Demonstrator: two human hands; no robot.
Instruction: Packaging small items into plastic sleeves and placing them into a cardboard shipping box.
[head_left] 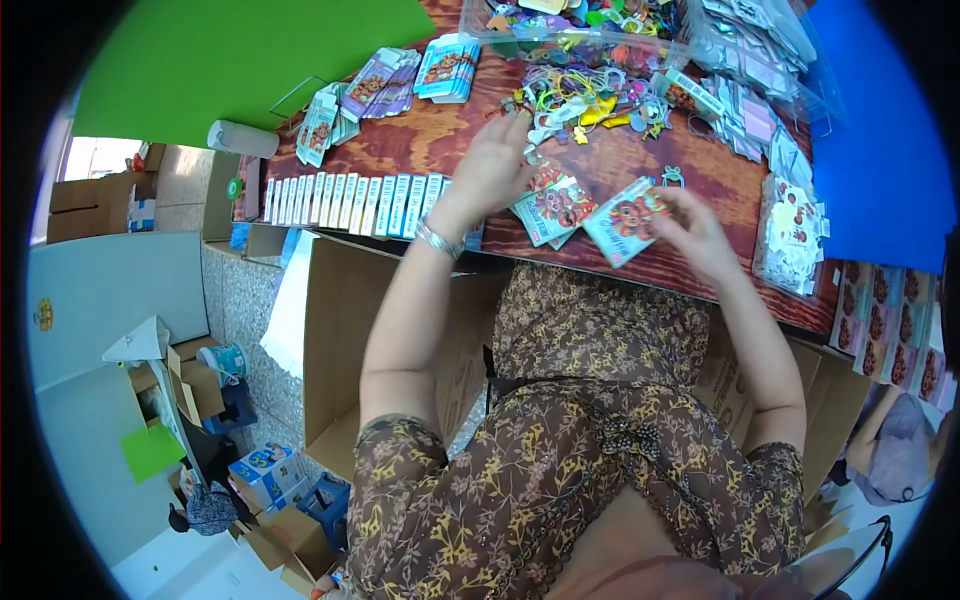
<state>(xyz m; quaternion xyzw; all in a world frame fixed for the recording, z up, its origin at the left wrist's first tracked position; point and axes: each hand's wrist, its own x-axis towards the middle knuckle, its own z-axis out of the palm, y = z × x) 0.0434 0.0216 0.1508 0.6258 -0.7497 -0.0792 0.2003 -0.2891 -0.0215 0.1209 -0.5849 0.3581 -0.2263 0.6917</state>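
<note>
My right hand (695, 235) grips the right edge of a small flat box (622, 222), teal and white with a brown cartoon figure on its front. Beside it on the wooden table, a few similar flat boxes (553, 213) lie overlapped. My left hand (490, 165) reaches over the table with its fingers stretched out and nothing seen in them. Its fingertips are close to a loose heap of small coloured trinkets (597, 105) with yellow and green cords. A row of upright thin boxes (355, 203) stands to the left of my left forearm.
Stacks of flat cards or boxes (447, 68) lie at the back left. A clear bin (590, 42) of trinkets stands at the back. Clear bags (790, 235) of small pieces lie along the right side. A white roll (243, 139) sits at the left edge. Open cardboard (340, 330) stands below the table.
</note>
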